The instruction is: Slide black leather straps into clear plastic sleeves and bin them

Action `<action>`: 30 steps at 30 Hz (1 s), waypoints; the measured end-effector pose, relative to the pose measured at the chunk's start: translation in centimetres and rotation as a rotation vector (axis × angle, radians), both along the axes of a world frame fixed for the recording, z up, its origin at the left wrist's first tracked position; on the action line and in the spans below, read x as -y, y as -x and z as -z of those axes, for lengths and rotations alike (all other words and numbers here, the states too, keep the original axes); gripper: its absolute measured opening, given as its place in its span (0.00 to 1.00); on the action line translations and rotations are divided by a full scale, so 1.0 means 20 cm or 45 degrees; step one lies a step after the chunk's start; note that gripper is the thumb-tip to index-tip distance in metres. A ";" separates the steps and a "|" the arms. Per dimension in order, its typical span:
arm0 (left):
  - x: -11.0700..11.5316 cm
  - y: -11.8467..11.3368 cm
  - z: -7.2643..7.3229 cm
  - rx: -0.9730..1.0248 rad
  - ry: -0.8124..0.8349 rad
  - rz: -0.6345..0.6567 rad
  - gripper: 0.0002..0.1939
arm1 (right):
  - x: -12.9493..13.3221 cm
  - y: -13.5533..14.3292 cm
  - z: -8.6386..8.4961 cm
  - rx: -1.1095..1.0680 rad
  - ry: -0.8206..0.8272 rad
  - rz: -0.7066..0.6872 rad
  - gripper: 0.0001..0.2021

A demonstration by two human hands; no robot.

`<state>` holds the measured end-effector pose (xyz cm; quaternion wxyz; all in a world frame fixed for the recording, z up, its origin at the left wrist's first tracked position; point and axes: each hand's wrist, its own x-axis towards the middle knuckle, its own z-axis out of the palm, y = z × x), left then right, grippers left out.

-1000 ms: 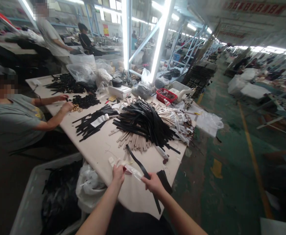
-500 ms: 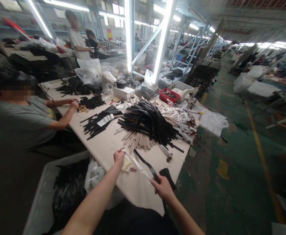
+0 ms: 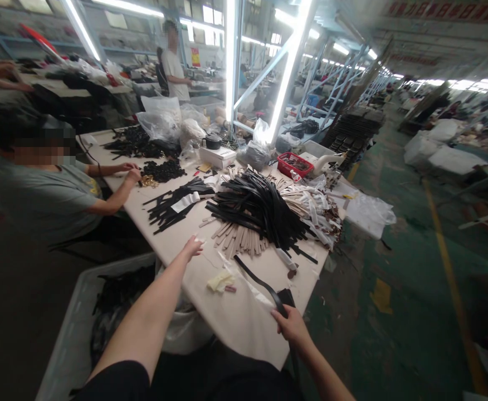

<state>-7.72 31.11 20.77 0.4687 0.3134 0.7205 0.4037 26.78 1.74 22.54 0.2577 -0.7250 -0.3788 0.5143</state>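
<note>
My right hand (image 3: 289,323) is closed around a black strap (image 3: 260,281), whose free end points up and left over the table. A white strip (image 3: 248,283) runs beside the strap toward the same hand. Farther left, my left hand (image 3: 193,247) is over the table's near edge, with a small white piece at its fingertips; the grip itself is too small to make out. Between the hands lie a crumpled yellowish cloth (image 3: 220,281) and a small reddish piece (image 3: 230,289). A large heap of black straps (image 3: 260,206) lies beyond them on the table (image 3: 227,317).
A seated person (image 3: 47,189) works at the table's left side. A pale bin (image 3: 66,328) with black pieces stands below left. A red basket (image 3: 294,165), a white box (image 3: 218,157) and plastic bags are farther back. Green floor lies to the right.
My left hand has let go of the white strip's upper end and moved left. My right hand still holds the black strap. The view has shifted slightly.
</note>
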 end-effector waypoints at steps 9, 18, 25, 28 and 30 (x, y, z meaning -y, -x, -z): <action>0.97 -0.60 0.07 0.281 0.239 0.379 0.10 | -0.12 0.19 0.10 -0.200 0.022 0.039 0.16; 1.27 -0.81 0.11 1.092 0.484 0.078 0.10 | -0.25 0.31 0.06 -0.123 -0.155 -0.213 0.07; 1.20 -0.82 0.10 1.005 0.241 -0.173 0.08 | -0.25 0.36 0.03 -0.397 0.045 -0.163 0.05; 1.14 -0.82 0.05 1.157 0.210 -0.044 0.11 | -0.25 0.32 0.02 -0.548 0.180 -0.130 0.10; 1.10 -0.81 0.00 1.217 0.167 0.020 0.11 | -0.26 0.29 0.01 -0.679 0.241 -0.118 0.15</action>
